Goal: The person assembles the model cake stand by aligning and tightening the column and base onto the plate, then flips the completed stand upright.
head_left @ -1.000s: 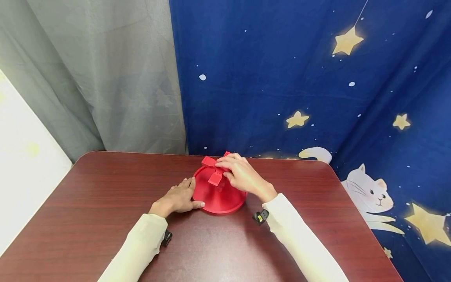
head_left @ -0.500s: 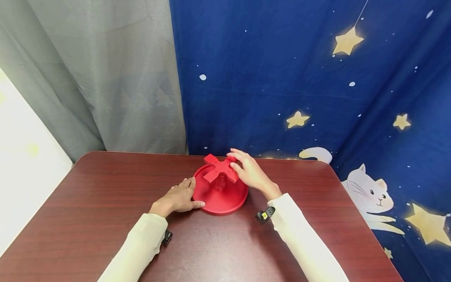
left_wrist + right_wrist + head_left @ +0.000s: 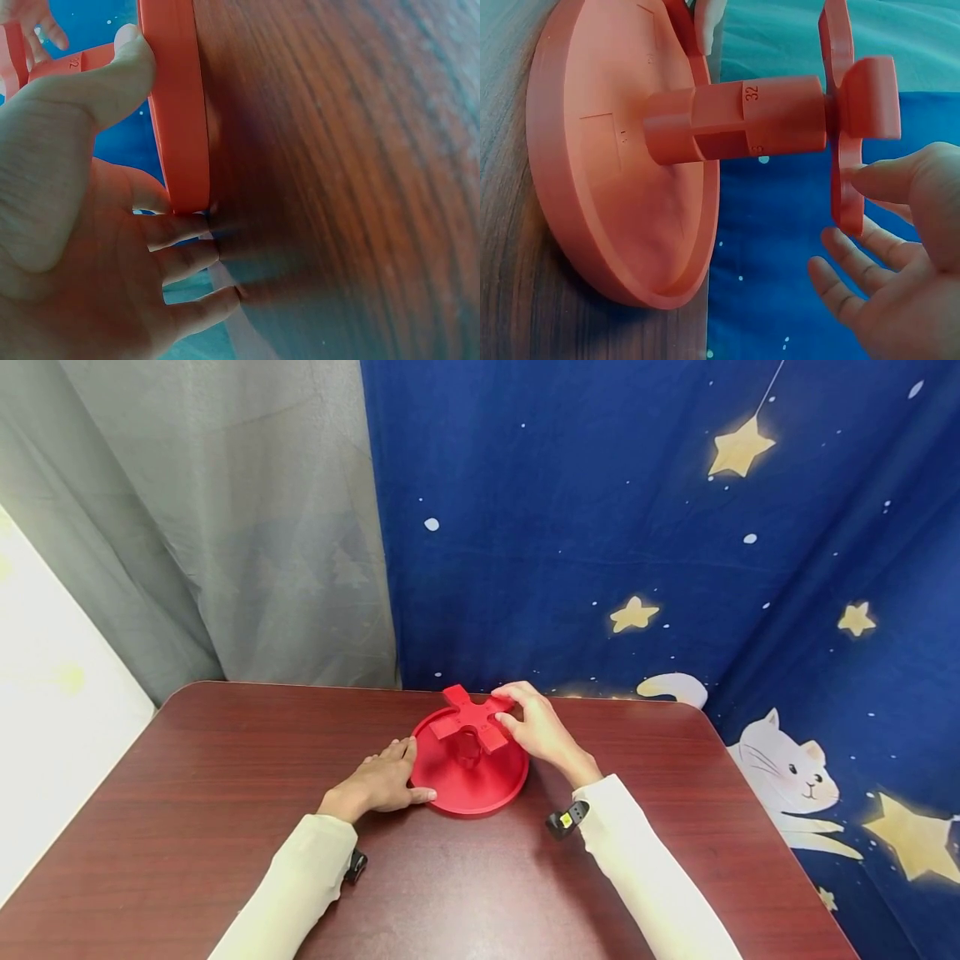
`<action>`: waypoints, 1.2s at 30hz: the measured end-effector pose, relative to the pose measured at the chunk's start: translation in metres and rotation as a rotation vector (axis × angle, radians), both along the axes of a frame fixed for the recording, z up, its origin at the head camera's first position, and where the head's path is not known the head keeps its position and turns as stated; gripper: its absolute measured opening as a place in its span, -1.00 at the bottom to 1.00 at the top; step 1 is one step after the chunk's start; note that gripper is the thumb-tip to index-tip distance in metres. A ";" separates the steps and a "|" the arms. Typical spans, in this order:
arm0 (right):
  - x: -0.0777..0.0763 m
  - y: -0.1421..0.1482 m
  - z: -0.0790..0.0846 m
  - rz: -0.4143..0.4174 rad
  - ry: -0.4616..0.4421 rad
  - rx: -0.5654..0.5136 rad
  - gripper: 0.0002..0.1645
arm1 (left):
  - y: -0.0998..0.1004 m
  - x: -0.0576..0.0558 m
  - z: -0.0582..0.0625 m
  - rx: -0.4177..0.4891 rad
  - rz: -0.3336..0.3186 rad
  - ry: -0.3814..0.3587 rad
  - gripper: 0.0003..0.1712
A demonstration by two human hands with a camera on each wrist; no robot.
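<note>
A shallow red round base (image 3: 472, 789) with a raised rim stands on the table. From its middle rises a red post (image 3: 757, 116) marked with numbers, topped by a red cross-shaped piece (image 3: 472, 717). My left hand (image 3: 378, 778) holds the base's left edge. Its thumb (image 3: 124, 75) lies over the rim, while the other fingers spread along the outside to the table. My right hand (image 3: 536, 722) pinches the right arm of the cross, thumb on the near side and index finger partly hidden behind. Its remaining fingers (image 3: 844, 289) are loosely bent below that arm.
The dark reddish wood table (image 3: 247, 793) ends just behind the base. Beyond its back edge hang a grey curtain (image 3: 247, 527) and a blue star-patterned curtain (image 3: 540, 527). Black wrist cameras (image 3: 567, 818) sit on both wrists.
The right hand has shifted right from over the cross, its fingers spreading and then pinching the right arm. The cross has turned, most recently slightly clockwise from above. My left hand stays put.
</note>
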State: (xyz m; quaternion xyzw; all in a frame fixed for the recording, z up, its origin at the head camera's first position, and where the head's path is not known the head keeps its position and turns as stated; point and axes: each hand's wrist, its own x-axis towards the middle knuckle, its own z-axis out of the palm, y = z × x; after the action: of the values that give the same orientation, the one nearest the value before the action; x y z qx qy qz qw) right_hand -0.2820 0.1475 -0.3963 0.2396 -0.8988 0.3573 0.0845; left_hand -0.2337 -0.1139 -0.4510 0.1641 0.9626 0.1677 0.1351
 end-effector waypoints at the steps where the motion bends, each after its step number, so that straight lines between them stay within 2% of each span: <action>1: 0.000 0.000 0.000 -0.008 -0.004 0.000 -0.58 | 0.000 0.000 0.000 0.001 0.000 -0.001 0.15; 12: 0.006 0.008 0.001 -0.026 -0.082 -0.016 -0.59 | -0.001 -0.001 0.000 0.007 0.008 -0.014 0.15; 24: 0.013 0.010 0.001 0.001 -0.116 0.007 -0.66 | 0.000 -0.001 0.000 -0.001 0.013 -0.018 0.17; 36: 0.020 0.005 0.001 0.026 -0.135 0.014 -0.62 | 0.000 0.000 0.002 0.004 0.011 -0.006 0.16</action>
State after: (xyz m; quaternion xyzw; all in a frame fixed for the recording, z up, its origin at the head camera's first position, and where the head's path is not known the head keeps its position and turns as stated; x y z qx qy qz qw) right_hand -0.2619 0.1525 -0.3952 0.2271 -0.9018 0.3672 0.0172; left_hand -0.2335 -0.1142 -0.4494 0.1587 0.9628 0.1707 0.1366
